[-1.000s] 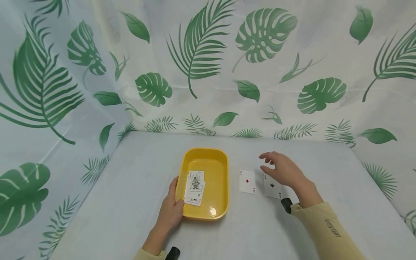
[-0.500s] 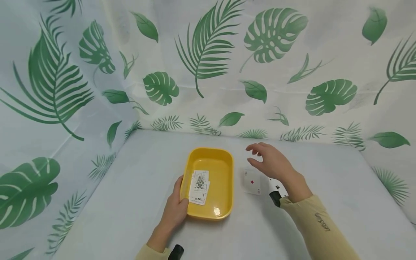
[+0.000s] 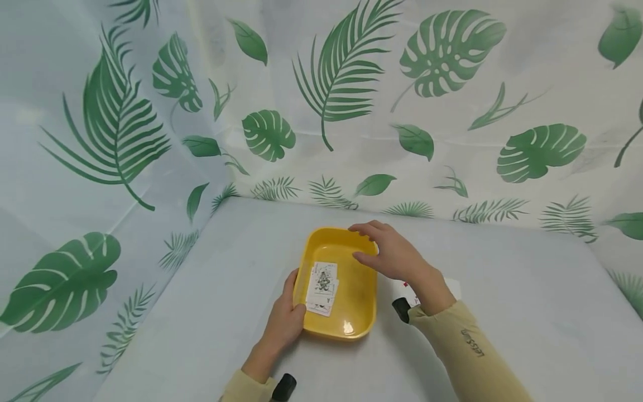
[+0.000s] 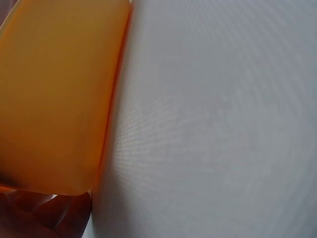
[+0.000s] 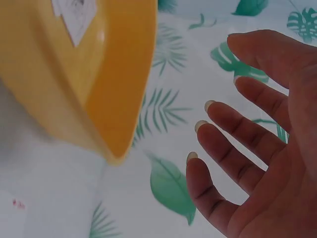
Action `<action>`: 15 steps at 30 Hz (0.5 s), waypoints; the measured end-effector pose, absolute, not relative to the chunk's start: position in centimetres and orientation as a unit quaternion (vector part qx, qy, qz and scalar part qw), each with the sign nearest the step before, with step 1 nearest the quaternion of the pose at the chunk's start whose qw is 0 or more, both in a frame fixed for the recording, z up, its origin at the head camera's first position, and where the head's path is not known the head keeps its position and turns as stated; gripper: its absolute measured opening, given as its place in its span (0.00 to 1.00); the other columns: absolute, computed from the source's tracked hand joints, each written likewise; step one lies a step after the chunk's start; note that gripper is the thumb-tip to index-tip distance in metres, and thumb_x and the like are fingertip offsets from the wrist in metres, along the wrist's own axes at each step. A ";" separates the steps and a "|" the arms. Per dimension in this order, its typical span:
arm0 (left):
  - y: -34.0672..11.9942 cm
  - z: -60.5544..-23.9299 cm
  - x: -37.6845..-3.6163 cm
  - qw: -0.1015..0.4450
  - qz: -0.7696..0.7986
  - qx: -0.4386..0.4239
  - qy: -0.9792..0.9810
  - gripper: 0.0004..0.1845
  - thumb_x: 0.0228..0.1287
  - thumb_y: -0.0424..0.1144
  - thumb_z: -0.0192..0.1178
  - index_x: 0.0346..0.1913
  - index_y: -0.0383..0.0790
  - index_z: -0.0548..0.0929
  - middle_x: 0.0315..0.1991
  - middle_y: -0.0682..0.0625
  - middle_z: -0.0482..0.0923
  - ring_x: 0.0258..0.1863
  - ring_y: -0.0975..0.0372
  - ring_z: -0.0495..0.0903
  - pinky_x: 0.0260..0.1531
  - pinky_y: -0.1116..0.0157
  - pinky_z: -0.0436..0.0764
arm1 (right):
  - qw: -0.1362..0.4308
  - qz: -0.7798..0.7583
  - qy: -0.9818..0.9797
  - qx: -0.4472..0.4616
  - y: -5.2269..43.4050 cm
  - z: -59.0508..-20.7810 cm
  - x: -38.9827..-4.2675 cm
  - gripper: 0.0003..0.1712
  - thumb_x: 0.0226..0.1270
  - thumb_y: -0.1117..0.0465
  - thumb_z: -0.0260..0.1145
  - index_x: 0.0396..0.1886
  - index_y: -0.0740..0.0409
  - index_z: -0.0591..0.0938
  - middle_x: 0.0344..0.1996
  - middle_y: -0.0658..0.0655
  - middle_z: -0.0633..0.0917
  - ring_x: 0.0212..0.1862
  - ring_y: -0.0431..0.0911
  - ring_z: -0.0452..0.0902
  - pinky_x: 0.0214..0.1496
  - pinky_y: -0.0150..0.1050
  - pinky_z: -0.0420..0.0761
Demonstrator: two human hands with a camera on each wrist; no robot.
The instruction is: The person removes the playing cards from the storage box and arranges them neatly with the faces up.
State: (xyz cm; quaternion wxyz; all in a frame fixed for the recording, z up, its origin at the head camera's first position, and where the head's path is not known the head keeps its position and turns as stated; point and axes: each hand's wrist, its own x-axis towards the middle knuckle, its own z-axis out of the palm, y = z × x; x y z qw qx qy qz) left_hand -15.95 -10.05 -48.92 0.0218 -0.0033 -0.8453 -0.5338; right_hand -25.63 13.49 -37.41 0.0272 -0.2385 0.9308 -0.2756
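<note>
My left hand (image 3: pixel 282 322) grips the left side of a yellow plastic tray (image 3: pixel 359 296), thumb at its rim. In the left wrist view its fingers (image 4: pixel 67 215) curl by the tray's corner. A few playing cards (image 3: pixel 323 283) overlap inside the tray, a joker on top. My right hand (image 3: pixel 394 254) hovers over the tray's far right rim with nothing in it; in the right wrist view its fingers (image 5: pixel 242 129) are spread and apart from the tray. Below the right wrist lie an ace of diamonds (image 3: pixel 399 287) and another card (image 3: pixel 454 287), both partly hidden.
White cloth (image 3: pixel 241 262) covers the table. A leaf-printed curtain (image 3: pixel 346 156) rises behind it and on the left side. A black strap piece (image 3: pixel 401 310) sits at the right wrist.
My right hand has moved left from above the loose cards to the tray's far right edge, covering more of them. The left hand still holds the tray. The head view has turned slightly right-to-left.
</note>
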 end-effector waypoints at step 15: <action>-10.4 -48.8 -16.0 0.012 -0.538 -0.010 -0.843 0.41 0.60 0.26 0.45 0.80 0.39 0.53 0.73 0.42 0.65 0.50 0.55 0.73 0.56 0.50 0.71 | 0.065 -0.311 0.913 -0.256 9.1 -39.4 -26.2 0.33 0.64 0.51 0.71 0.69 0.51 0.76 0.65 0.55 0.75 0.58 0.56 0.74 0.56 0.53 0.77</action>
